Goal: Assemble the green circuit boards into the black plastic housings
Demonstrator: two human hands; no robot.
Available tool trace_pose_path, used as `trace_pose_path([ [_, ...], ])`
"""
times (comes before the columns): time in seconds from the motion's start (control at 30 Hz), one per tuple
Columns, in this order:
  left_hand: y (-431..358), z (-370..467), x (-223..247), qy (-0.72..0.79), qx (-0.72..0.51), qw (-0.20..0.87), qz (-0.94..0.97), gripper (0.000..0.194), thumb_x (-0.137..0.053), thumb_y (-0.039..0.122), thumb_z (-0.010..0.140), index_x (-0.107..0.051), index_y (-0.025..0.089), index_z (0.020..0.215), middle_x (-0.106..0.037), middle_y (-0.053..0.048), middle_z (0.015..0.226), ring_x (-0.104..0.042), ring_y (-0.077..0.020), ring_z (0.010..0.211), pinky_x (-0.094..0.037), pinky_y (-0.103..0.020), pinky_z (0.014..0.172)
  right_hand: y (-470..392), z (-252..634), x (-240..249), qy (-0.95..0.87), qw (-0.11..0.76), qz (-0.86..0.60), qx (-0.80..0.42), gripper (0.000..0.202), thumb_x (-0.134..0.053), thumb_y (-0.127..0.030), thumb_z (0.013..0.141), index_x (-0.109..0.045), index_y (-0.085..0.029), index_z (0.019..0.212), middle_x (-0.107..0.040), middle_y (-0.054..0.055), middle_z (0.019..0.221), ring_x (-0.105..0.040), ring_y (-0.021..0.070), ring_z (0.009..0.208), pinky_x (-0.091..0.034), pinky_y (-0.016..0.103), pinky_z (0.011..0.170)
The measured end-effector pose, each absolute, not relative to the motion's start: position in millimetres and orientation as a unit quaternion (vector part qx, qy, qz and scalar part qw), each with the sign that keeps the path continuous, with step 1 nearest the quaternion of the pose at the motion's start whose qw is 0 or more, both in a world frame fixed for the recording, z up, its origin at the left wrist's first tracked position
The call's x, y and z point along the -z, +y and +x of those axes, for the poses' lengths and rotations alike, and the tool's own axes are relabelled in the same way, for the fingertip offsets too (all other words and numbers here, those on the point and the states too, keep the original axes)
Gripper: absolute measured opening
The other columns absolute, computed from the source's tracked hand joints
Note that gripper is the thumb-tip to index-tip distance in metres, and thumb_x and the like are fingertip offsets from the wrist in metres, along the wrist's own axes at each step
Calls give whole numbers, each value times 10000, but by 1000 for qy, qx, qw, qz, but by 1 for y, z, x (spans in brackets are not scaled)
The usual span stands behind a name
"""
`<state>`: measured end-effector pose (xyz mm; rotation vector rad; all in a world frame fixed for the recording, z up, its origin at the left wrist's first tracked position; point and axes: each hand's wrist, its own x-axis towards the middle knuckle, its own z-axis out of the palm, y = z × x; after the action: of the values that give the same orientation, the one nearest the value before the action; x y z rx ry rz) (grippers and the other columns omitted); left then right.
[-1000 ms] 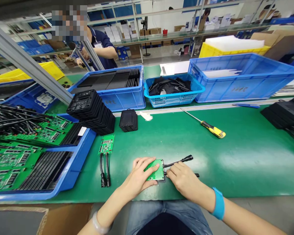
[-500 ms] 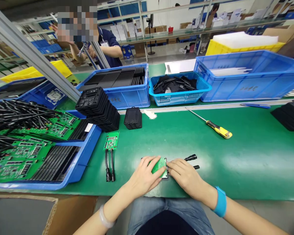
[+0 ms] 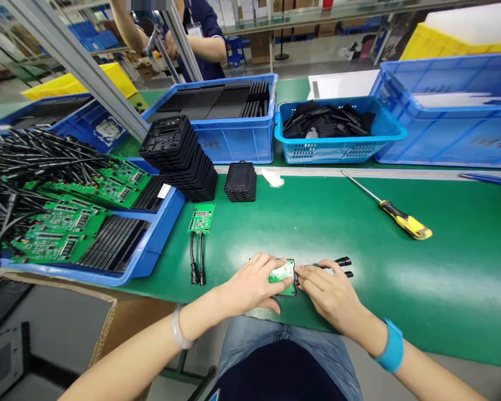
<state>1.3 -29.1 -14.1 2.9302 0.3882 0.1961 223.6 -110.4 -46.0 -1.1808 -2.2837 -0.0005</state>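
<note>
A green circuit board (image 3: pixel 282 273) lies in a black plastic housing (image 3: pixel 295 291) near the table's front edge. My left hand (image 3: pixel 253 287) grips it from the left, fingers across its top and thumb along the near part, hiding much of it. At the right edge, my right hand (image 3: pixel 328 289) pinches the black cables (image 3: pixel 343 262) where they meet the board. Their connector ends stick out beyond its fingers. To the left lies another circuit board (image 3: pixel 201 218) with two black cables, flat on the table.
Behind stand a tall stack of black housings (image 3: pixel 179 159) and a shorter stack (image 3: pixel 240 182). A blue bin (image 3: pixel 154 245) of boards and cables is at left. A yellow-handled screwdriver (image 3: pixel 404 220) lies right. A turquoise basket (image 3: pixel 338 149) and blue crates line the back; a co-worker (image 3: pixel 204 44) is beyond.
The view has tipped downward and shifted left. My left fingers have moved on the board, its thumb now more spread. My right index finger is more bent and raised; both hands remain at the board.
</note>
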Motion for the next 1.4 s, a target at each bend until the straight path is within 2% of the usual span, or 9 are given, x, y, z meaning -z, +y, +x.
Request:
trace_pose_path([
  [0.27, -49, 7, 25, 222, -107, 40, 968, 566, -668, 594, 741, -596, 239, 1177, -540, -187, 1250, -501, -285, 949, -419, -425, 790, -112, 226, 46, -860, 265, -436, -14, 271, -371, -90, 996, -637, -137, 968, -711, 93, 1090, -633, 185, 1026, -382, 368, 859],
  [0.43, -48, 8, 26, 230, -124, 44, 964, 699, -519, 768, 699, -608, 265, 1176, -574, -159, 1215, -515, -279, 899, -414, -406, 732, -110, 228, 45, -869, 260, -421, -18, 266, -376, -94, 991, -638, -130, 966, -709, 104, 1085, -629, 196, 1014, -404, 364, 840],
  [0.53, -51, 7, 31, 244, -138, 31, 959, 588, -555, 697, 764, -609, 274, 1169, -585, -138, 1232, -530, -274, 919, -420, -398, 738, -110, 228, 42, -861, 274, -425, -52, 224, -420, -89, 962, -637, -128, 997, -707, 102, 1060, -620, 199, 991, -420, 360, 843],
  [0.77, -70, 12, 38, 300, -170, 3, 939, 367, -596, 499, 880, -602, 252, 1151, -585, -98, 1305, -508, -320, 1169, -245, -689, 1022, -108, 224, 38, -885, 155, -437, -46, 555, -530, -372, 929, -458, -31, 1360, -534, 209, 1352, -566, 256, 874, -484, 420, 753],
  [1.0, -90, 19, 53, 323, -214, -32, 921, 277, -516, 209, 951, -586, 99, 1195, -665, -115, 1210, -599, -205, 1168, -456, -365, 1055, -105, 217, 42, -888, 156, -430, 52, 470, -399, -401, 986, -589, -40, 1219, -646, 201, 1185, -594, 257, 781, -507, 413, 661],
  [1.13, -91, 21, 60, 330, -241, -48, 911, 266, -458, 181, 975, -599, 101, 1186, -675, -86, 1215, -613, -187, 1165, -474, -323, 1046, -91, 250, 28, -888, 186, -418, -54, 369, -398, -394, 997, -585, -193, 1243, -628, 104, 1257, -627, 238, 1013, -529, 389, 835],
  [1.2, -90, 21, 61, 321, -251, -59, 911, 261, -441, 180, 982, -608, 103, 1169, -683, -78, 1204, -622, -181, 1152, -477, -317, 1040, -76, 287, 22, -850, 209, -483, -6, 338, -375, -376, 999, -610, -211, 1177, -645, 115, 1204, -624, 257, 1056, -517, 415, 849],
  [1.3, -89, 21, 59, 316, -234, -73, 916, 268, -445, 201, 982, -601, 99, 1174, -682, -88, 1207, -621, -191, 1155, -459, -333, 1050, -54, 350, 22, -724, 146, -642, 206, 430, -341, -478, 972, -637, -166, 974, -645, 231, 987, -651, 330, 810, -439, 430, 575],
  [1.4, -95, 21, 50, 308, -186, -71, 930, 608, -459, 533, 938, -542, 12, 1241, -619, -203, 1269, -551, -295, 1238, -364, -425, 1117, -44, 395, 26, -658, 132, -712, 206, 462, -298, -573, 940, -398, -291, 589, -442, 83, 543, -511, 252, 487, -233, 364, 463],
])
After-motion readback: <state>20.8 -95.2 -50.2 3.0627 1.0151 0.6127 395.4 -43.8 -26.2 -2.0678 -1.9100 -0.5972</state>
